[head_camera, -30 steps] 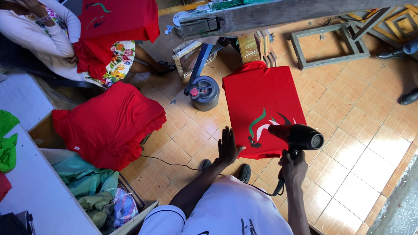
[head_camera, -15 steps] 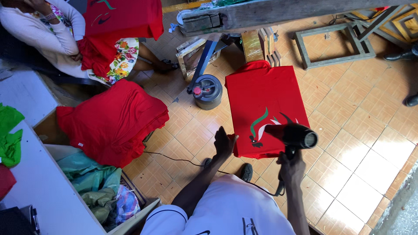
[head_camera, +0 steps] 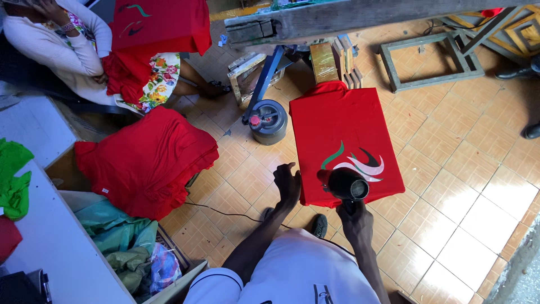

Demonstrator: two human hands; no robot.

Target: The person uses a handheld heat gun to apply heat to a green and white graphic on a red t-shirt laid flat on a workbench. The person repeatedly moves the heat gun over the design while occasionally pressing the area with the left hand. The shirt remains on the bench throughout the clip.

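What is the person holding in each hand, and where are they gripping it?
The right hand holds a black hair dryer by its handle, nozzle over the red shirt's print. The left hand holds nothing; it rests at the shirt's edge.

Single head-worn view, looking steeply down (almost overhead), hands close below, tiled floor spreading farther out

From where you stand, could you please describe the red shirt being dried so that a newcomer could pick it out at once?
Start at the tan tiled floor and find the flat red shirt stretched on a board, just right of the round grey canister. The left hand rests at its edge and the right hand aims a black hair dryer at it. Unlike the heaped red shirts, it lies flat, showing a green, white and black swoosh print.
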